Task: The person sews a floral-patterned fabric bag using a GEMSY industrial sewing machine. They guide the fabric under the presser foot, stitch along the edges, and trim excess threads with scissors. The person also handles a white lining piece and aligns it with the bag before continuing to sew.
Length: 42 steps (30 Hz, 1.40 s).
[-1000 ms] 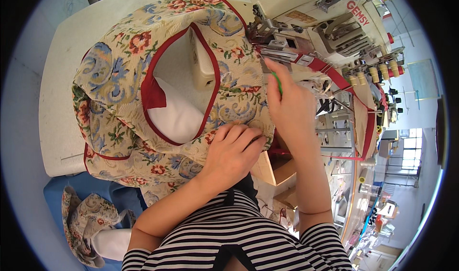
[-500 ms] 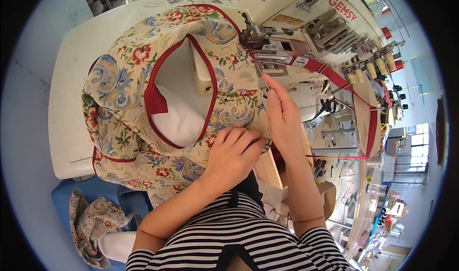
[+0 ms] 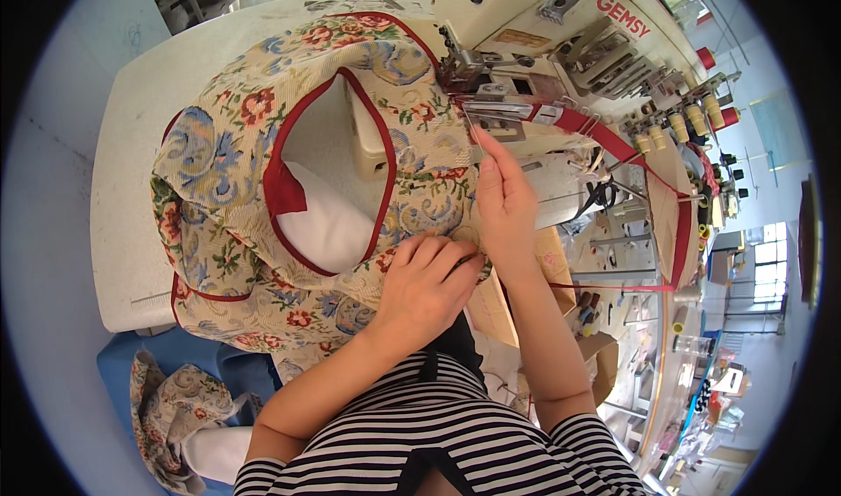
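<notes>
Head view: floral fabric [image 3: 250, 176] with dark red edging lies across the worktop [image 3: 123, 225], dropping past its near edge. Its red-rimmed opening exposes a white cloth [image 3: 324, 223]. The left hand [image 3: 429, 279] rests on the fabric's near right part, fingers bent; whether they pinch it, I cannot tell. The right hand [image 3: 506, 203] grips a thin tool [image 3: 477, 139], pointing toward the sewing machine [image 3: 492, 10] at the worktop's far right, where red tape [image 3: 604, 139] feeds in. Another floral piece [image 3: 156, 417] lies beyond the near left corner.
</notes>
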{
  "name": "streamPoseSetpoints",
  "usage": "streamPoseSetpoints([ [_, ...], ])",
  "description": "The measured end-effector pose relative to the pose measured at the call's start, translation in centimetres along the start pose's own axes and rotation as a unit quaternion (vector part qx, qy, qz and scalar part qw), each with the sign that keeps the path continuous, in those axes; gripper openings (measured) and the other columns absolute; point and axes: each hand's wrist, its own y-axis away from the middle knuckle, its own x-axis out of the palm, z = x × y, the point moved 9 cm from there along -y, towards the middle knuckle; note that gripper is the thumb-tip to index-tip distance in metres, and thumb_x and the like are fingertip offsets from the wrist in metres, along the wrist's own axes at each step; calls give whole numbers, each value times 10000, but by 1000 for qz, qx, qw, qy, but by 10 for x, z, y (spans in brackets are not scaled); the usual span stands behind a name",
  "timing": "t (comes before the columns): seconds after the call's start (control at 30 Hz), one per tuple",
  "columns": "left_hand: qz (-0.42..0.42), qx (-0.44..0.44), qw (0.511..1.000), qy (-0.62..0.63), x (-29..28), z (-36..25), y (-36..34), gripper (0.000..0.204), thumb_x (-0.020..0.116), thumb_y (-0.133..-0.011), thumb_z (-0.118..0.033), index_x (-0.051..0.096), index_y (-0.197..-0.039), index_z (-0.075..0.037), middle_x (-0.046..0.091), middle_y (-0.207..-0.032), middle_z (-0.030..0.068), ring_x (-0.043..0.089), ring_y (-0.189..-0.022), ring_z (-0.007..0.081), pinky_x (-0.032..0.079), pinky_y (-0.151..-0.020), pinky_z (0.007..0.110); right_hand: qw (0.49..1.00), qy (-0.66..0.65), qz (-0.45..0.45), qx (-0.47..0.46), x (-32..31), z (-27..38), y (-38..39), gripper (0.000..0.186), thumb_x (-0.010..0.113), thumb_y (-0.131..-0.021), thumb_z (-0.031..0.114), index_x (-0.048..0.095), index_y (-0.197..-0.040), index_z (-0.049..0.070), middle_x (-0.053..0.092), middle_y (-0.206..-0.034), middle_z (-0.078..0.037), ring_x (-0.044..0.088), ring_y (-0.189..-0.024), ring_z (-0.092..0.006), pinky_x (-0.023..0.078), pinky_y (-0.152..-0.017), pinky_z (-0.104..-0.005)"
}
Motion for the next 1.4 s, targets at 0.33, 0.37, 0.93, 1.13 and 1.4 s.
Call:
streamPoseSetpoints([
  [0.33,8,-7,1000,-4,1,3,1,271,693,-699,-81,645,-966,-81,600,-1011,15,554,-899,208,405,-802,350,974,202,28,-99,-12,42,-14,301,509,-924,137,583,-1216,123,573,-614,-160,566,-517,-325,438,-510,-394],
  [0.37,8,-6,1000,-2,1,2,2,273,694,-699,-83,646,-967,-81,600,-1011,15,553,-902,208,406,-807,351,971,216,33,-93,-10,39,-17,302,514,-923,143,583,-1216,123,576,-616,-159,568,-519,-322,438,-511,-394],
  [0.93,3,0,1000,4,1,4,5,253,695,-712,-91,650,-959,-65,599,-1006,19,545,-924,209,414,-843,357,955,273,34,-113,9,40,-17,221,513,-926,172,521,-1146,157,589,-597,-131,593,-532,-334,434,-497,-433],
  [1.13,3,-1,1000,5,1,5,6,254,692,-711,-90,650,-960,-66,598,-1015,19,544,-929,209,412,-853,363,909,388,25,-150,12,55,-15,203,533,-916,175,537,-1118,149,595,-565,-112,605,-508,-311,445,-455,-415],
  [1.4,5,-6,1000,6,2,3,5,272,693,-685,-90,651,-953,-69,598,-1012,12,545,-938,201,409,-861,360,849,496,21,-179,13,71,-11,236,574,-881,148,570,-1117,138,652,-674,-93,639,-572,-267,488,-496,-365],
])
